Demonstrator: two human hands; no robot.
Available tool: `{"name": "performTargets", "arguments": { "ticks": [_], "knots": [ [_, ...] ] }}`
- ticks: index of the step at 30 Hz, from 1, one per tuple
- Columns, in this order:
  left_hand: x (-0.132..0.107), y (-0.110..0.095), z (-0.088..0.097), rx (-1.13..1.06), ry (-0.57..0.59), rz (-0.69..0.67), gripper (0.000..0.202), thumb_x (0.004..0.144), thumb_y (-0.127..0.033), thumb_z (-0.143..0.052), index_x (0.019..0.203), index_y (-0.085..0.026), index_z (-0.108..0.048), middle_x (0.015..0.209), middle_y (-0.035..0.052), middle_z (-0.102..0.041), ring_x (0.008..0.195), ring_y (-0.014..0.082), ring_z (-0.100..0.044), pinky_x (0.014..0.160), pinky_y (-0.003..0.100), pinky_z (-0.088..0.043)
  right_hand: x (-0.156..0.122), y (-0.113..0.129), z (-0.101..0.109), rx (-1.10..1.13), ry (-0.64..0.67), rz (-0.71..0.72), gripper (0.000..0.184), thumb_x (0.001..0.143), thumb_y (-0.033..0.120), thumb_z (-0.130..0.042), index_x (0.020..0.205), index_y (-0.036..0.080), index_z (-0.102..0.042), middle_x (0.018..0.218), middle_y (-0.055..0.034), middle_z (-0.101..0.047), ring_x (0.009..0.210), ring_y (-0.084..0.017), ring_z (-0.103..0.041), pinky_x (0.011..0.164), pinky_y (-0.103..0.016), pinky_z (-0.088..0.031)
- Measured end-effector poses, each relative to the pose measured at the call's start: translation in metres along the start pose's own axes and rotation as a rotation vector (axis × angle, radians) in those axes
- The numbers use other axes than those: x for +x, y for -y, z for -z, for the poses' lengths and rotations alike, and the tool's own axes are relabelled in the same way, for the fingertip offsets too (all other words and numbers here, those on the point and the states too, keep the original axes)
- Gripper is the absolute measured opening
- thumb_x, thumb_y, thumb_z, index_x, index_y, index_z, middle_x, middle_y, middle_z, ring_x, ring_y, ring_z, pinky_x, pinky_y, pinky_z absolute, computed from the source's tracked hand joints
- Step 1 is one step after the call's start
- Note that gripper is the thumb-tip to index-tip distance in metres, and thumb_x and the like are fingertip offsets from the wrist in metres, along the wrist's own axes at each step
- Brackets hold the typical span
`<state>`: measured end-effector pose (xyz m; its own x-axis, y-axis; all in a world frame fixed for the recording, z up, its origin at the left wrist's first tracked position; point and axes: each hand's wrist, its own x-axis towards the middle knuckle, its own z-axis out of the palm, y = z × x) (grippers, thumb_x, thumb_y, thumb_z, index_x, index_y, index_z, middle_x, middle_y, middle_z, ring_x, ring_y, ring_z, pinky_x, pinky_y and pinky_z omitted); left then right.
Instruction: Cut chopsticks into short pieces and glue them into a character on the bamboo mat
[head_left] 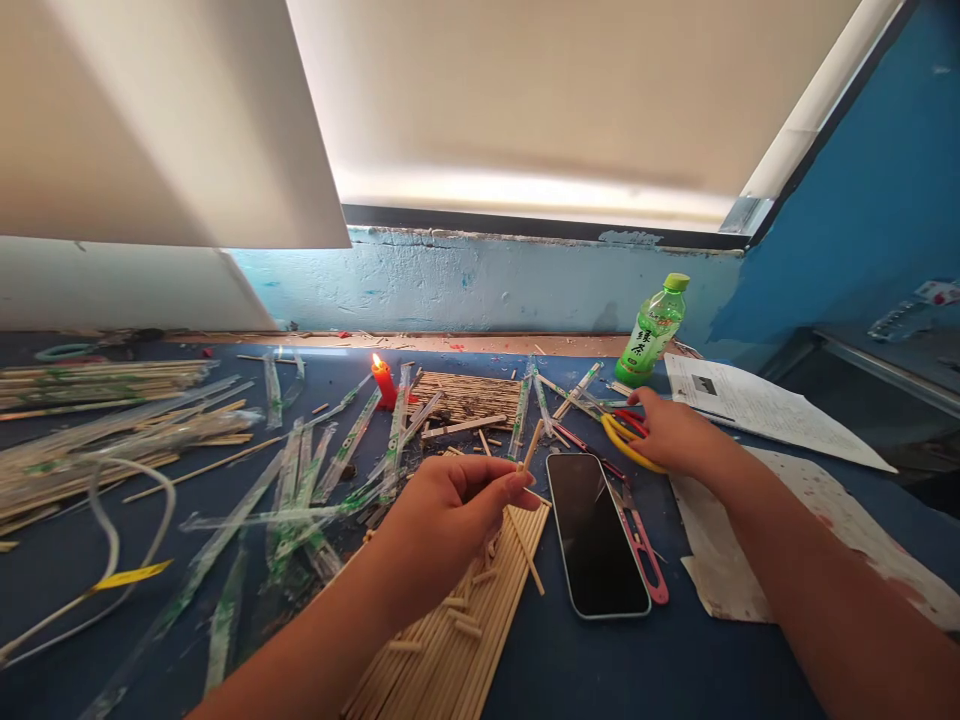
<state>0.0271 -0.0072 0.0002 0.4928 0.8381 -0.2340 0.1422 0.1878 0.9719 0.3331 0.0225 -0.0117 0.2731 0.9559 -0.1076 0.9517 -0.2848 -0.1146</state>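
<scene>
My left hand (457, 515) pinches a short piece of wooden chopstick (533, 447) upright between thumb and forefinger. Below that hand lies a flat row of chopsticks (480, 660), with several cut pieces (466, 628) scattered on top. On the right, my right hand (671, 435) has its fingers curled around the handles of pliers (622, 440) with yellow and red grips. The jaws of the pliers are hard to make out. Between my hands a phone (598, 540) with a dark screen lies flat, and a pink-handled cutter (646, 560) sits against its right side.
A lit red candle (383, 383) stands behind my left hand, beside a mat of joined sticks (472, 395). Torn plastic wrappers (300, 490), a white cable (112, 530) and chopstick bundles (97, 385) cover the left. A green tea bottle (651, 335) and papers (780, 410) are at right.
</scene>
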Motion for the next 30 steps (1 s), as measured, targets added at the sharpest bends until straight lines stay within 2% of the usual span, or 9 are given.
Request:
{"name": "performTargets", "arguments": {
  "ticks": [3,4,6,8,10,12,15,21,30],
  "knots": [
    [0.000,0.001,0.002,0.047,-0.077,-0.050,0.032,0.086,-0.047,-0.067,0.091,-0.017,-0.077,0.062,0.0012,-0.061,0.047,0.0098,-0.032,0.045,0.025,-0.025,-0.013,0.015,0.008,0.129,-0.089,0.083,0.056,0.082,0.032,-0.064,0.135,0.020,-0.049,0.104,-0.0144,-0.069,0.089,-0.030,-0.068,0.070,-0.037,-0.050],
    [0.000,0.000,0.003,0.070,-0.117,-0.073,0.032,0.086,-0.047,-0.066,0.093,-0.017,-0.077,0.067,0.0028,-0.064,0.048,0.0100,-0.033,0.045,0.025,-0.026,-0.020,0.021,0.010,0.279,-0.098,0.168,0.057,0.083,0.030,-0.064,0.137,0.022,-0.047,0.109,-0.0138,-0.068,0.090,-0.028,-0.068,0.073,-0.037,-0.052],
    [-0.001,-0.002,0.005,0.130,-0.193,-0.111,0.032,0.088,-0.047,-0.064,0.094,-0.018,-0.077,0.067,0.0023,-0.065,0.048,0.0100,-0.033,0.046,0.025,-0.027,-0.036,0.033,0.011,0.610,-0.014,0.344,0.067,0.082,0.023,-0.065,0.144,0.024,-0.039,0.116,-0.0126,-0.064,0.092,-0.025,-0.068,0.077,-0.037,-0.056],
    [-0.002,-0.004,0.007,0.203,-0.259,-0.147,0.032,0.090,-0.046,-0.061,0.091,-0.018,-0.077,0.058,-0.0012,-0.058,0.047,0.0099,-0.030,0.046,0.025,-0.025,-0.053,0.044,0.008,0.760,0.092,0.452,0.069,0.083,0.018,-0.064,0.145,0.024,-0.037,0.112,-0.0104,-0.064,0.092,-0.023,-0.067,0.079,-0.037,-0.057],
    [-0.003,-0.006,0.010,0.269,-0.311,-0.191,0.031,0.092,-0.045,-0.059,0.090,-0.019,-0.077,0.055,-0.0033,-0.052,0.047,0.0102,-0.029,0.046,0.025,-0.026,-0.068,0.054,0.003,0.757,0.152,0.521,0.069,0.083,0.016,-0.065,0.145,0.026,-0.038,0.107,-0.0076,-0.064,0.089,-0.021,-0.067,0.079,-0.035,-0.057],
    [-0.004,-0.007,0.011,0.324,-0.355,-0.246,0.029,0.094,-0.042,-0.058,0.091,-0.020,-0.076,0.058,-0.0030,-0.054,0.050,0.0111,-0.034,0.049,0.026,-0.030,-0.079,0.062,-0.002,0.732,0.188,0.568,0.066,0.085,0.019,-0.067,0.145,0.029,-0.041,0.110,-0.0073,-0.065,0.089,-0.021,-0.067,0.078,-0.034,-0.057],
    [-0.004,-0.006,0.012,0.401,-0.355,-0.287,0.028,0.096,-0.036,-0.054,0.088,-0.019,-0.074,0.063,-0.0011,-0.060,0.057,0.0138,-0.046,0.055,0.027,-0.036,-0.091,0.071,-0.011,0.759,0.216,0.608,0.061,0.085,0.024,-0.069,0.142,0.029,-0.047,0.116,-0.0092,-0.065,0.091,-0.022,-0.067,0.077,-0.033,-0.057],
    [-0.004,-0.003,0.009,0.450,-0.312,-0.306,0.028,0.097,-0.034,-0.052,0.089,-0.018,-0.074,0.073,0.0021,-0.071,0.068,0.0185,-0.062,0.062,0.028,-0.044,-0.096,0.079,-0.018,0.831,0.197,0.611,0.057,0.084,0.026,-0.071,0.138,0.028,-0.053,0.115,-0.0099,-0.065,0.093,-0.024,-0.065,0.077,-0.033,-0.056],
    [-0.004,0.006,0.007,0.629,-0.396,-0.545,0.021,0.098,-0.024,-0.055,0.102,-0.019,-0.074,0.096,0.0057,-0.078,0.085,0.0211,-0.071,0.080,0.030,-0.051,-0.100,0.084,-0.018,0.770,0.175,0.567,0.056,0.085,0.032,-0.071,0.138,0.030,-0.052,0.116,-0.0078,-0.065,0.093,-0.023,-0.065,0.077,-0.033,-0.056]
  ]
}}
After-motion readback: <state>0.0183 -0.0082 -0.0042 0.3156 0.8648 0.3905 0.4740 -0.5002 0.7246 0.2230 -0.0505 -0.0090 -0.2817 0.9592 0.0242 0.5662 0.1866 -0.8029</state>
